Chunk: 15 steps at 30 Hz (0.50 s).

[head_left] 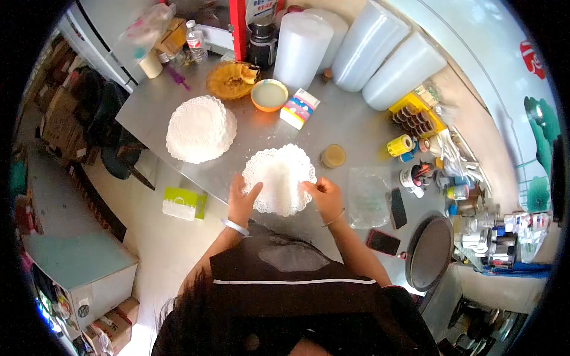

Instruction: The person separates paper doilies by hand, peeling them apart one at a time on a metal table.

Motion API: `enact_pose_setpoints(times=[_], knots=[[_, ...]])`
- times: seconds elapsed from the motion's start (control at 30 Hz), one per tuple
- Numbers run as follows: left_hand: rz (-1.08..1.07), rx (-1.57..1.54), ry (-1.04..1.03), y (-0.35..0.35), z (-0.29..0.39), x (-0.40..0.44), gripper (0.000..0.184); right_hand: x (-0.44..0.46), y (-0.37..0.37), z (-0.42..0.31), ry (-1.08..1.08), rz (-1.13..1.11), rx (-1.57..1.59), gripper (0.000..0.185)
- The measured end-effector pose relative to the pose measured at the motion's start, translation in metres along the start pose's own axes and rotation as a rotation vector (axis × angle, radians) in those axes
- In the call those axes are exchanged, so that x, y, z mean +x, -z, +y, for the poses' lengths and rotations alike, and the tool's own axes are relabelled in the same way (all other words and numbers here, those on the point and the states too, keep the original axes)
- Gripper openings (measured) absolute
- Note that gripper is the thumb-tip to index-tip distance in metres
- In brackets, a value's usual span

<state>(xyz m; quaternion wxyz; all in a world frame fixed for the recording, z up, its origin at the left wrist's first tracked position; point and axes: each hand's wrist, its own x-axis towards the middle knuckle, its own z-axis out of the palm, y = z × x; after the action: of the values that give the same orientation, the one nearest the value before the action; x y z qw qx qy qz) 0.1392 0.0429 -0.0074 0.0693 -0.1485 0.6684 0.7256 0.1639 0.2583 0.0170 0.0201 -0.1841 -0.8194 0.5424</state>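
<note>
A round white paper doily [280, 178] with a scalloped lacy edge lies in front of me on the metal table [350, 139]. My left hand [241, 199] is at its left edge, thumb and fingers apart. At the right edge, my right hand [323, 194] has thumb and fingertips pinched together on the rim. Whether one sheet or several lie between my hands, I cannot tell. To the upper left stands a thick stack of similar white doilies [199, 129]. A small jar with tan contents [333, 155] is to the right of the doily.
Behind are an orange bowl of pale liquid [269, 95], a small carton [300, 109], a cut gourd [228, 80] and large plastic rolls [303, 50]. On the right lie a clear plastic bag [368, 199], a phone [383, 242] and a dark round plate [428, 253].
</note>
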Motion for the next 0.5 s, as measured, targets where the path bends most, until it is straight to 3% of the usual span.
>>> enact_pose_setpoints(times=[0.07,0.17,0.2,0.23,0.3,0.37,0.47,0.5], knots=[[0.056,0.441,-0.437,-0.006,0.007,-0.004,0.064,-0.006,0.005,-0.013,0.143,-0.014,-0.162,0.034],[-0.241,0.264,-0.217,-0.034,0.042,-0.014,0.055,-0.009,-0.007,-0.035,0.349,-0.019,-0.271,0.034],[-0.253,0.272,-0.233,-0.040,0.038,-0.010,0.038,-0.011,-0.013,-0.038,0.392,-0.015,-0.298,0.033],[-0.279,0.112,-0.097,-0.044,0.035,-0.005,0.033,-0.012,-0.016,-0.040,0.431,-0.009,-0.329,0.033],[-0.276,0.179,-0.011,-0.041,0.021,0.011,0.026,-0.011,-0.018,-0.040,0.222,-0.140,-0.165,0.029],[-0.123,0.321,-0.127,-0.026,0.014,0.024,0.023,-0.005,-0.020,-0.030,0.008,-0.217,0.037,0.028],[0.102,0.418,-0.297,0.029,-0.021,0.068,0.023,0.008,-0.004,-0.018,-0.096,-0.142,0.224,0.033],[0.216,0.360,-0.289,0.037,0.003,0.059,0.025,0.011,0.002,-0.012,-0.069,-0.121,0.175,0.034]])
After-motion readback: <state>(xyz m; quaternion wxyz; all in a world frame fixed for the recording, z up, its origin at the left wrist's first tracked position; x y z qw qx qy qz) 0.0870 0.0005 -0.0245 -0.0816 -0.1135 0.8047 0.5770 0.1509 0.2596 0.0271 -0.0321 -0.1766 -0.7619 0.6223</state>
